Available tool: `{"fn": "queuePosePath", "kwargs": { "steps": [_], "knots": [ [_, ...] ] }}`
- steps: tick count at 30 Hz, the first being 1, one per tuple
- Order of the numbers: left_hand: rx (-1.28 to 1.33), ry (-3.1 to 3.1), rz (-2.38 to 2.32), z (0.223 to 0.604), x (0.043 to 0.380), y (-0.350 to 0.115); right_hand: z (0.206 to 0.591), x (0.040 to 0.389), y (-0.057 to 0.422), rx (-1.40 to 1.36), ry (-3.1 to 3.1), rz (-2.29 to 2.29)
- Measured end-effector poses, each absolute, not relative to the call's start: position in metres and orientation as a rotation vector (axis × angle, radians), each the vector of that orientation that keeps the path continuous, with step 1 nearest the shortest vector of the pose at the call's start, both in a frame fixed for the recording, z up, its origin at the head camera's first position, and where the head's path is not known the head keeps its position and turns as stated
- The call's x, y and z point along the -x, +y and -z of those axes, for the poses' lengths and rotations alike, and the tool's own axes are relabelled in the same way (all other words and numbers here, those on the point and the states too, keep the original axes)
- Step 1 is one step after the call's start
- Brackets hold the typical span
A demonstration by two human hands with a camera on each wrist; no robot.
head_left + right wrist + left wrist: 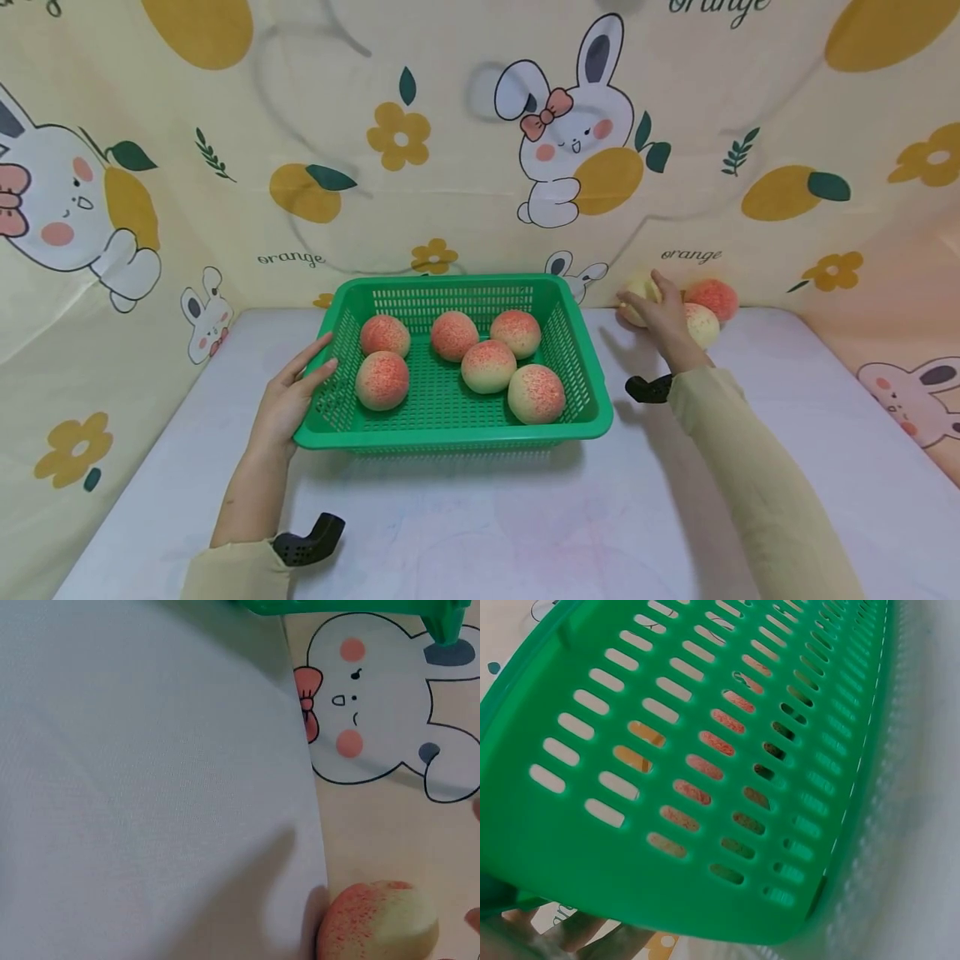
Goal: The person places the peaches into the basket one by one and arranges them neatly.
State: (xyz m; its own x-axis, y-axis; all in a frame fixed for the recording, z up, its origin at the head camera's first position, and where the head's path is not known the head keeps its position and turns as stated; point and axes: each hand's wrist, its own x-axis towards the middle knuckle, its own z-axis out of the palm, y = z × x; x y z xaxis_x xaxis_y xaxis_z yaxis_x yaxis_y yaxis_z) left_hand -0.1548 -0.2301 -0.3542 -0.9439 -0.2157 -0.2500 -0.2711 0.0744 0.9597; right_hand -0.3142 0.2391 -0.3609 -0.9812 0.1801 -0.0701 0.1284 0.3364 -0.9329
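Observation:
A green plastic basket [450, 435] with slotted walls stands on the table, holding several speckled peaches [489, 367]. My left hand [281, 408] grips its left rim, thumb and index finger over the edge. Seen close up in the left wrist view, the basket's wall [577, 862] hides most of that hand. At the back right, my right hand [667, 321] reaches over a yellowish peach [634, 305], its fingers spread around it. In the right wrist view fingertips [473, 919] show apart from a red-and-yellow peach [379, 922].
Beside the right hand lie a coral peach [714, 298] and a pale peach [703, 325], against the back cloth. That cloth [450, 217], printed with rabbits and oranges, rises behind the white table [450, 525]. Black wrist mounts [311, 542] sit at both cuffs.

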Motion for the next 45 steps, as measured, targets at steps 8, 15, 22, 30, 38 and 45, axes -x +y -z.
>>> {"fn": "queuePosePath", "kwargs": {
  "steps": [8,15,22,30,38,45],
  "knots": [
    [0.525,2.281,-2.042,0.353,0.155,-0.23,0.365,0.313,0.237,0.302,-2.66,-1.543],
    [0.522,2.258,-2.062,0.353,0.154,-0.23,0.37,0.313,0.23,0.312,-2.546,-1.574],
    [0.52,2.266,-2.058,0.354,0.154,-0.23,0.377,0.316,0.227,0.348,-2.547,-1.491],
    [0.519,2.273,-2.058,0.353,0.154,-0.231,0.386,0.318,0.221,0.25,-2.569,-1.567],
    [0.525,2.267,-2.062,0.353,0.155,-0.23,0.393,0.318,0.223,0.277,-2.555,-1.573],
    [0.519,2.269,-2.057,0.353,0.155,-0.23,0.398,0.315,0.226,0.304,-2.531,-1.616]
  ]
}}
